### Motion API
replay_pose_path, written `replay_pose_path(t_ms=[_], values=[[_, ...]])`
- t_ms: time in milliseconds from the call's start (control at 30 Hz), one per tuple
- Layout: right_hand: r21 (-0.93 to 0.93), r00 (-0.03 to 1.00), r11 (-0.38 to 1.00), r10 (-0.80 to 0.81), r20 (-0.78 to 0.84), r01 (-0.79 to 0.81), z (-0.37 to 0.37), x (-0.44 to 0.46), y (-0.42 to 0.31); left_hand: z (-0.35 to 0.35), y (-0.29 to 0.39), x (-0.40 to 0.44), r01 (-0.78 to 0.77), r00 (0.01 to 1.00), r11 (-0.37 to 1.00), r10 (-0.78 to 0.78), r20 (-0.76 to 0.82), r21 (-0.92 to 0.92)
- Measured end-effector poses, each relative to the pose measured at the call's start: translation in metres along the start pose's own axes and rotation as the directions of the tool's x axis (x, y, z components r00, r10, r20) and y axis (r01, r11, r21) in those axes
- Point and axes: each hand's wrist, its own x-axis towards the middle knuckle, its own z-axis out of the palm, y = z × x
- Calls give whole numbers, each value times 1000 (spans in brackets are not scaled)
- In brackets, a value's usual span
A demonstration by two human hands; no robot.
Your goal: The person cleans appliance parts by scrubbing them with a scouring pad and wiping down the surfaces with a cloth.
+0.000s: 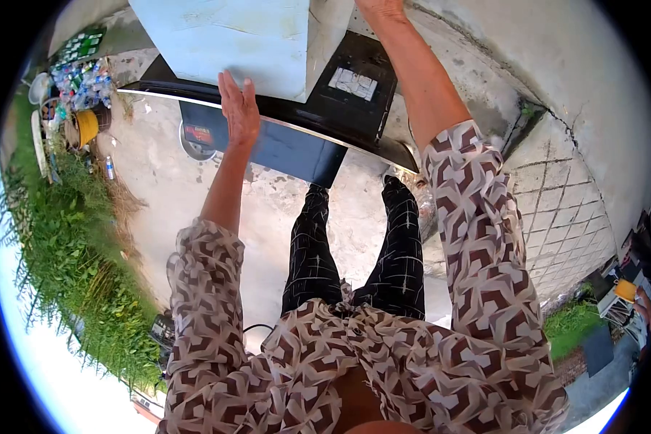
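A pale blue box-shaped piece [231, 36] with scuffed sides rises from a glossy black unit [278, 107] with a curved, metal-trimmed front edge. My left hand [239, 108] is at the near lower edge of the blue face, fingers stretched out and thumb apart, nothing in its grasp. At the top of the view, my right hand [382, 9] is beside the box's right side; its fingers are cut off by the frame. A worn white label [353, 84] is stuck on the black surface. Below the front edge hangs or stands a dark flat panel [289, 148].
Plastic bottles [87, 83] are heaped at the far left, near a yellow container [87, 128]. Green plants [79, 239] line the left side. A round metallic object [195, 145] partly shows behind the dark panel. Concrete paving [564, 195] lies to the right.
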Motion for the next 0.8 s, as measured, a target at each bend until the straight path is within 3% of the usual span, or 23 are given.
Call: replay_pose_path(t_ms=[67,100,167,233,300,367,467,567,600,633,667,733,800], values=[[57,985,984,170,-28,-168,14,-29,7,3,18,32,157,985,927,-173,-18,-340],[90,966,964,256,-41,-251,19,-47,11,4,25,46,261,958,843,-288,17,-471],[150,946,953,286,-150,-264,23,-78,21,6,34,71,430,866,590,-484,127,-683],[129,933,958,279,-227,-255,26,-117,37,6,28,80,471,848,621,-513,129,-627],[-58,956,981,166,-241,-185,22,-158,61,9,28,84,498,834,612,-532,146,-614],[-49,947,949,308,-92,-313,-4,-182,71,12,19,90,505,835,600,-521,176,-621],[239,743,715,667,51,-658,-21,-199,77,15,26,85,503,833,630,-535,138,-592],[792,598,246,782,178,-558,-9,-199,23,15,42,82,443,865,670,-493,89,-596],[685,701,496,713,30,-534,10,-195,16,14,51,83,402,887,709,-459,54,-579],[462,827,752,558,-67,-470,15,-183,6,14,64,88,323,922,786,-386,-11,-527],[186,913,920,375,-162,-345,20,-171,-4,11,82,94,216,956,850,-284,-72,-480],[-110,981,986,109,-159,-127,10,-115,-26,5,119,107,-8,979,934,-65,-191,-358],[31,973,996,88,-213,-83,22,-70,-8,-14,186,109,-228,964,973,221,-145,-28]])
